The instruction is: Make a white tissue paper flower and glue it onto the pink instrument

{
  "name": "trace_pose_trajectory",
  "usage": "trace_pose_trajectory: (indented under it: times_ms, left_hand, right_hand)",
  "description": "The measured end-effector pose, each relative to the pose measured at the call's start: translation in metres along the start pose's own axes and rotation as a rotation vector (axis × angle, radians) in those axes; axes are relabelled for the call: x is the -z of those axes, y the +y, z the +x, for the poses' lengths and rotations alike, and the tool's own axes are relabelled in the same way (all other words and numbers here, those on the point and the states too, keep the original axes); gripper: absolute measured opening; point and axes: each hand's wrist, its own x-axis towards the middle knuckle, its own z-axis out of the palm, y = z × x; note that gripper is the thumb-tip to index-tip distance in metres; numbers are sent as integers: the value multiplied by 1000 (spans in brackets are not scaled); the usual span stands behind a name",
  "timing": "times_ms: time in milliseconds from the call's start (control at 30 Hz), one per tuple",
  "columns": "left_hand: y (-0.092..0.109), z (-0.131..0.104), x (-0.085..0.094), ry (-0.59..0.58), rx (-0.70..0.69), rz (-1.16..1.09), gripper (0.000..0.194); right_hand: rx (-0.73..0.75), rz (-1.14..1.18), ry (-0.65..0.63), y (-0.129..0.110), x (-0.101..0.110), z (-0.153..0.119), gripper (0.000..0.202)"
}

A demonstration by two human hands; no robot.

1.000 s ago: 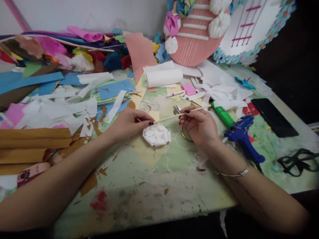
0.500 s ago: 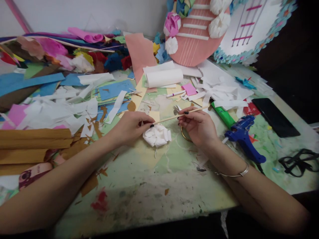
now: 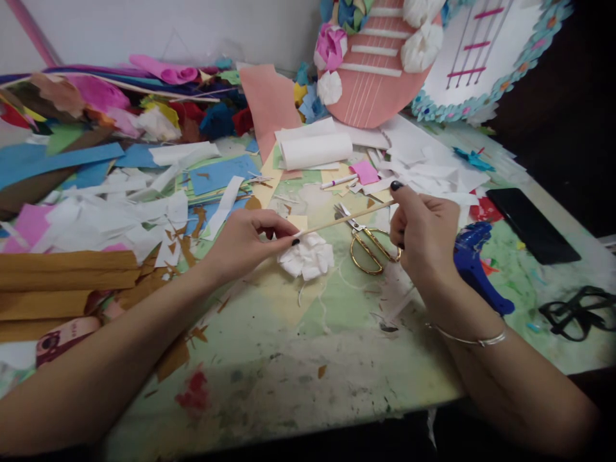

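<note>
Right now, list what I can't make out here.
All in the head view:
Stick: right end, inside the right hand.
Any join of stick and flower: covered by the left hand.
Glue gun: partly behind the right hand.
Pink panel: top, cut off by the upper edge.

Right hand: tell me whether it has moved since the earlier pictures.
Yes, the right hand has moved to the right, uncovering most of the gold-handled scissors, which lie in the same place.

Scissors (image 3: 359, 226) right of the flower (image 3: 308, 258), phone (image 3: 533, 226) farther right, paper roll (image 3: 317, 152) behind
</note>
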Motion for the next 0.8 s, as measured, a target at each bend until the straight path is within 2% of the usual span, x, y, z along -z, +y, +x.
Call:
trace_pose_trajectory:
  times_ms: [67, 167, 300, 400, 533, 667, 800]
  left_hand:
    - [2, -1, -1, 32, -32, -4, 10]
    - [5, -3, -2, 107, -105, 35, 10]
    - [8, -6, -2, 171, -230, 173, 10]
    - [10, -7, -2, 198, -306, 259, 11]
    - [10, -7, -1, 231, -322, 305, 12]
    - [10, -6, 0, 238, -332, 293, 12]
    - [10, -6, 0, 225, -352, 293, 12]
  right_hand:
    - [-15, 56, -1, -4, 1, -2, 44]
    - [-80, 125, -41, -3, 1, -1, 29]
    - [-64, 175, -35, 3, 2, 7, 14]
    - [-83, 187, -153, 5, 3, 13, 12]
    - [-50, 152, -258, 4, 7, 15, 8]
    - [-5, 146, -257, 2, 10, 17, 12]
    - [54, 147, -180, 0, 12, 18, 11]
